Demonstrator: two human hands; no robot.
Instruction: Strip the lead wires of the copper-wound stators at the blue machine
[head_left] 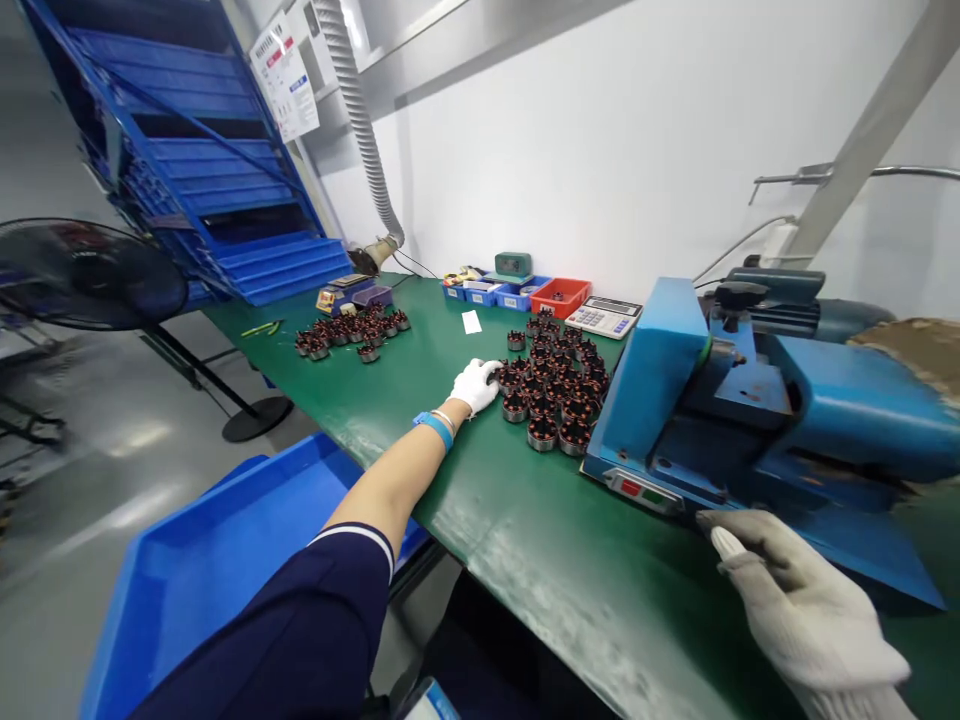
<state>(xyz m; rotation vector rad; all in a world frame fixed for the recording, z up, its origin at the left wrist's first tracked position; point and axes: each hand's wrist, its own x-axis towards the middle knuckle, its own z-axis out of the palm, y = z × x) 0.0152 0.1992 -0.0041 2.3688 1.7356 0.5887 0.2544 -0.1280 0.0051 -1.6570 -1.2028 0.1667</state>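
Note:
A dense group of motor stators (559,385) with copper windings and dark tops stands on the green workbench (480,490). My left hand (475,388), in a white glove, reaches to the left edge of this group. Its fingers curl round a stator there, which they mostly hide. My right hand (806,595), also gloved, is by the front base of the blue belt-grinder-like machine (675,390), just below its red and green switches (641,492). Its fingers are curled together, and whatever may be between them is hidden.
A second stator group (352,330) lies farther left, beside green-handled pliers (262,328). Small blue bins (480,295), a red bin (561,298) and a calculator (604,316) line the wall. A large blue crate (225,560) stands below the bench edge, with a fan (90,275) beyond.

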